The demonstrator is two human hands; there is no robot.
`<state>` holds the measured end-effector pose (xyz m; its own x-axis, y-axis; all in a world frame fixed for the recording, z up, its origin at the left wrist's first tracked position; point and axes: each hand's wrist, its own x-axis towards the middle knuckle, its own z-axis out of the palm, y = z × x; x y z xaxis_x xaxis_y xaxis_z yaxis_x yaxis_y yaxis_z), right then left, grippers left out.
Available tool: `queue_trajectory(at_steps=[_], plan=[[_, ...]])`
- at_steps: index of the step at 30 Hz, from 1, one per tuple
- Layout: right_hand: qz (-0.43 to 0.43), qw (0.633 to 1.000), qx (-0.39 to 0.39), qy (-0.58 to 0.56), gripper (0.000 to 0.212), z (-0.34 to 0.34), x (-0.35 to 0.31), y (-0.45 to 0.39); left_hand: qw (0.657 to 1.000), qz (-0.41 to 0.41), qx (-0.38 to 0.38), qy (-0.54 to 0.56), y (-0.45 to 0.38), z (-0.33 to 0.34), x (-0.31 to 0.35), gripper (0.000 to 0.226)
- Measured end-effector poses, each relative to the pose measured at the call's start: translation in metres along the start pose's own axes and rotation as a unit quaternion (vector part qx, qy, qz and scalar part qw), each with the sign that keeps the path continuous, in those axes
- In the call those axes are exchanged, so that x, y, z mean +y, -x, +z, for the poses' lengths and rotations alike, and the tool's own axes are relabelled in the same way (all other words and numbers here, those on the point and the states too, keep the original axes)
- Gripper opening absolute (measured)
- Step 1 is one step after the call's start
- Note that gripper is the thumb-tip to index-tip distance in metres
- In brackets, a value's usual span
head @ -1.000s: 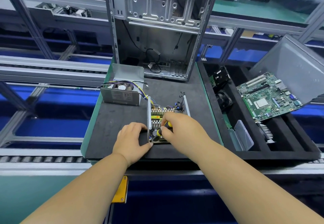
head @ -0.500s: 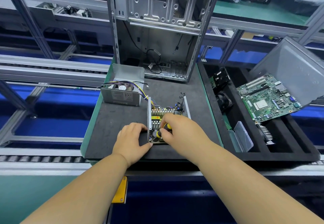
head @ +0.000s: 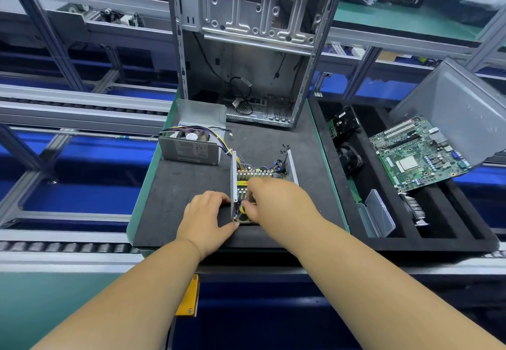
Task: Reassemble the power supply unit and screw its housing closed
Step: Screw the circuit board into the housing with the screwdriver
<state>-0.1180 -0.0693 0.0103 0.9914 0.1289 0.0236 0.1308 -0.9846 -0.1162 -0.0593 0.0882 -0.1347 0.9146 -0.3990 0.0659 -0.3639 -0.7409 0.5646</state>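
Black foam mat (head: pixel 178 185) on a green-edged bench, with roller conveyor rails (head: pixel 68 248) and aluminium framing running off to 9 o'clock over blue flooring. At 12 o'clock an empty computer case (head: pixel 246 48) stands upright on the mat, side open, loose cables inside. Power supply cover (head: pixel 191 144), grey metal with a fan and a bundle of coloured wires, sits at 10 o'clock of the hands. Wires run from it to the open power supply base (head: pixel 260 177) mid-mat, circuit board and heat sinks exposed. A few small black screws (head: pixel 284 148) lie on the mat just past the base's far end.

Left hand (head: pixel 205 218) rests on the mat against the base's left wall, fingers curled at the wall, thumb on the near corner. Right hand (head: pixel 276 199) is over the board, fingertips pinching a small yellow-and-dark part; what it is, cannot tell.

At 3 o'clock, a black foam tray (head: pixel 438 240) holds a green motherboard (head: pixel 416 152), a fan (head: pixel 350 158), a clear plastic box (head: pixel 380 215). Grey panel (head: pixel 460 103) leans behind the motherboard.
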Motion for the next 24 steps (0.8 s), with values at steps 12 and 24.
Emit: queue_trajectory(at_steps=[12, 24], plan=[[0.013, 0.998, 0.027, 0.053, 0.035, 0.005, -0.010, 0.004, 1.000, -0.006, -0.002, 0.001, 0.001, 0.001, 0.000, 0.041], [-0.015, 0.994, 0.042, -0.098, 0.026, 0.003, -0.004, 0.010, 1.000, 0.002, 0.002, 0.003, 0.002, -0.001, 0.002, 0.041]])
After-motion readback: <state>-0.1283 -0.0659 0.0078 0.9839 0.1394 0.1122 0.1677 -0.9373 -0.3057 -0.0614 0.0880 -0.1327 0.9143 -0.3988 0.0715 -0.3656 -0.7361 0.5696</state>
